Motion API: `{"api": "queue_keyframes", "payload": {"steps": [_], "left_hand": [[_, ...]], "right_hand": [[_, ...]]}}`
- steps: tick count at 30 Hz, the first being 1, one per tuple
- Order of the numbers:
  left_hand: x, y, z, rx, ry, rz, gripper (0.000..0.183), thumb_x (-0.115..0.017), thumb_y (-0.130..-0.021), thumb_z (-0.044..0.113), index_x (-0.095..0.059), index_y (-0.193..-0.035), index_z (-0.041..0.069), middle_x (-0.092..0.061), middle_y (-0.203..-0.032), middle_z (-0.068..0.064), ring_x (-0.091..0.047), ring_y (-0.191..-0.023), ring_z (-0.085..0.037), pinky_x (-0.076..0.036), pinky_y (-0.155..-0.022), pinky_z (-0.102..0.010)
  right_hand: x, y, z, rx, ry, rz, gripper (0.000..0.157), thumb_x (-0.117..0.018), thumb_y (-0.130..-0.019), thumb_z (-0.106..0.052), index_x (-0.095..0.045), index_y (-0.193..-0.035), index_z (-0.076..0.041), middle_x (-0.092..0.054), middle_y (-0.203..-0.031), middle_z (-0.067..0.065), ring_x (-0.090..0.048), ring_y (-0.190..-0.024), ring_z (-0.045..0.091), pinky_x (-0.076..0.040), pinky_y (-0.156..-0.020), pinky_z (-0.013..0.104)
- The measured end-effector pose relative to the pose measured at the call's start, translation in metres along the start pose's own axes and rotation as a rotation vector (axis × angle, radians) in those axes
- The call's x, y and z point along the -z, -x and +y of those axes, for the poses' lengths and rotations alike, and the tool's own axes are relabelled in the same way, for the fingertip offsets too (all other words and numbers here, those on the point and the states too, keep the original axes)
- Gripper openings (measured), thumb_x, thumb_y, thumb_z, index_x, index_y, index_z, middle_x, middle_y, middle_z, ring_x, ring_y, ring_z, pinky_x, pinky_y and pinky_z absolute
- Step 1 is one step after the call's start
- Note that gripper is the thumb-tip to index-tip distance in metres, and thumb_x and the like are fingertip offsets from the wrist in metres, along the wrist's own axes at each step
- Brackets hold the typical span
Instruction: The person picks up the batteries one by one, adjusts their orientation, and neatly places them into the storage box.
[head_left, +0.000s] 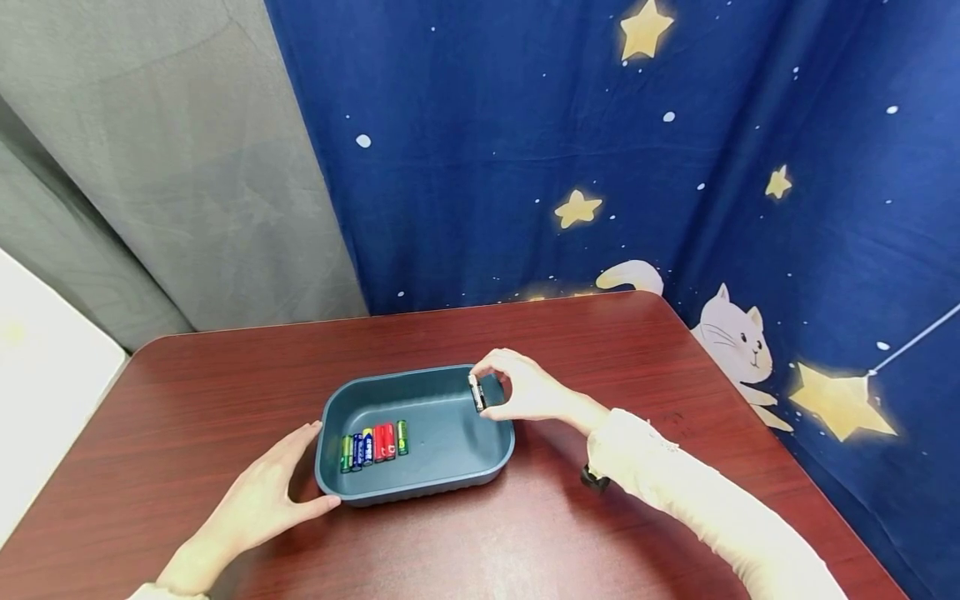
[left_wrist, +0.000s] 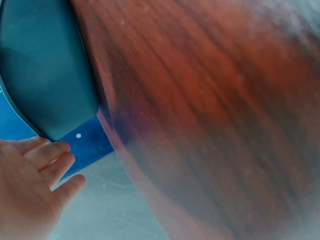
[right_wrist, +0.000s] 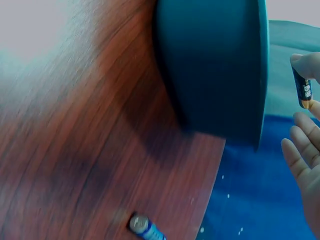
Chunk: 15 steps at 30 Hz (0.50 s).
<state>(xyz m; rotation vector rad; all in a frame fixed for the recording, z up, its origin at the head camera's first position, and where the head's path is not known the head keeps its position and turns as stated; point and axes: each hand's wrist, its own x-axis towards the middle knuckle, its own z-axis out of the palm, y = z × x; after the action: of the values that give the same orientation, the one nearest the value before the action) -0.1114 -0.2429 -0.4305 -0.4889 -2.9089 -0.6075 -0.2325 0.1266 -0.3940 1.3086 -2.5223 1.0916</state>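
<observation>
A dark teal plastic tray (head_left: 450, 467) sits on the table. At its left end stands a row of several batteries: a green battery (head_left: 346, 454), blue ones, a red battery (head_left: 378, 443) beside another red one, and a second green battery (head_left: 402, 437) at the right. My right hand (head_left: 528, 390) pinches a black battery (right_wrist: 302, 87) with a gold-coloured end between thumb and index finger, over the tray's right end. Its other fingers spread loosely in the right wrist view. With fingers extended, my left hand (head_left: 266, 487) touches the tray's left end, thumb at the near corner.
The reddish-brown wooden table (head_left: 247, 367) carries the tray. A blue battery (right_wrist: 147, 227) lies on it outside the tray in the right wrist view. Behind hang a grey curtain (head_left: 187, 167) and a blue star-patterned curtain (head_left: 480, 167). A black object (head_left: 594, 478) shows below the right sleeve.
</observation>
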Motion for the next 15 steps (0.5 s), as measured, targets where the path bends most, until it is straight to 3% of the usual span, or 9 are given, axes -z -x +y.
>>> {"api": "queue_keyframes", "payload": {"steps": [7,15], "left_hand": [[0.000,0.000,0.000,0.000,-0.002,-0.002,0.097,-0.066,-0.066,0.065,-0.038,-0.135,0.004,-0.043,-0.133,-0.015,-0.040,-0.120,-0.033,-0.039,-0.092,-0.056],[0.002,-0.001,0.001,0.008,0.002,-0.011,0.097,-0.065,-0.066,0.065,-0.038,-0.136,0.004,-0.043,-0.134,-0.016,-0.040,-0.120,-0.033,-0.039,-0.091,-0.057]], "right_hand": [[-0.017,-0.011,-0.006,0.035,0.021,-0.048,0.048,-0.079,-0.064,-0.027,-0.060,-0.106,-0.015,-0.060,-0.101,-0.006,-0.050,-0.098,0.006,-0.047,-0.080,0.032],[-0.032,-0.025,-0.014,0.056,0.108,-0.118,0.047,-0.078,-0.064,-0.029,-0.060,-0.106,-0.015,-0.059,-0.099,-0.007,-0.050,-0.096,0.008,-0.042,-0.086,0.022]]}}
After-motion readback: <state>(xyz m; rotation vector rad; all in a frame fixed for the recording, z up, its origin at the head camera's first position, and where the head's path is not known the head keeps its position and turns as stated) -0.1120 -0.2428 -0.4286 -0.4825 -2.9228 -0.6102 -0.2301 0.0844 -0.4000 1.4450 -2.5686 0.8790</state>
